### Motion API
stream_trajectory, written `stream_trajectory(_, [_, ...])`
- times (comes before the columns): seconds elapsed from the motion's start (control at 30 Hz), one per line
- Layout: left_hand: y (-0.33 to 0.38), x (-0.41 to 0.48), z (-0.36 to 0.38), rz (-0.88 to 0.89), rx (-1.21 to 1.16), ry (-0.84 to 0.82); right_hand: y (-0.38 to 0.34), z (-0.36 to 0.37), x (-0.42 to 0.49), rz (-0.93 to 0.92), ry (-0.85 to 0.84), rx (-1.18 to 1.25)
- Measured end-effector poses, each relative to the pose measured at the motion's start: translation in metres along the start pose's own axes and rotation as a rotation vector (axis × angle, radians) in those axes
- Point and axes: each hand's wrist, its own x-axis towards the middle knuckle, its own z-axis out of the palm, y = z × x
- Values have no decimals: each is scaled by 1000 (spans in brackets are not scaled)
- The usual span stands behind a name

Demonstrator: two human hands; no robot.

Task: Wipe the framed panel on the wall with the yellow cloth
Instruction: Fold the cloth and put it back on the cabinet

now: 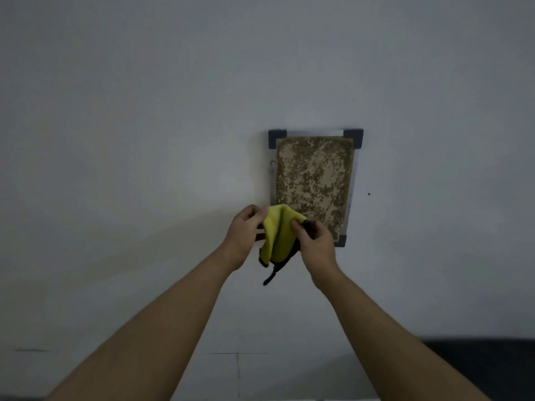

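Note:
A framed panel (314, 180) hangs on the pale wall, with a mottled brown surface, a silver frame and dark corner pieces. The yellow cloth (279, 235), edged in black, hangs in front of the panel's lower left corner and covers it. My left hand (244, 233) pinches the cloth's upper left edge. My right hand (314, 244) grips its right side, where a dark part of the cloth shows at the fingers. A black strip of the cloth dangles below the hands. Whether the cloth touches the panel I cannot tell.
The plain grey-white wall (144, 140) fills the view around the panel. A small dark dot (368, 194) marks the wall right of the frame. A dark surface (492, 363) shows at the lower right, behind my right forearm.

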Motion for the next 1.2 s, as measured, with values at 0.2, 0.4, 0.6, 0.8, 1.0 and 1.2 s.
stream_trajectory(0.2, [-18, -2, -9, 52, 268, 280, 2, -6, -4, 10, 206, -100])
stream_trajectory(0.4, [-39, -11, -1, -209, -178, 75, 17, -18, -13, 5, 317, -193])
stream_trajectory(0.6, [-69, -23, 4, -290, -219, 119, 18, -39, -29, 65, 363, -156])
stream_trajectory(0.8, [-105, -33, 22, -257, -73, 80, 35, -74, -39, 98, 343, -144])
stream_trajectory(1.0, [-132, -35, 73, -329, 66, -75, 60, -136, -35, 65, 396, -252])
stream_trajectory(1.2, [-174, -34, 148, -327, 208, -151, 90, -216, -18, 169, 389, -256])
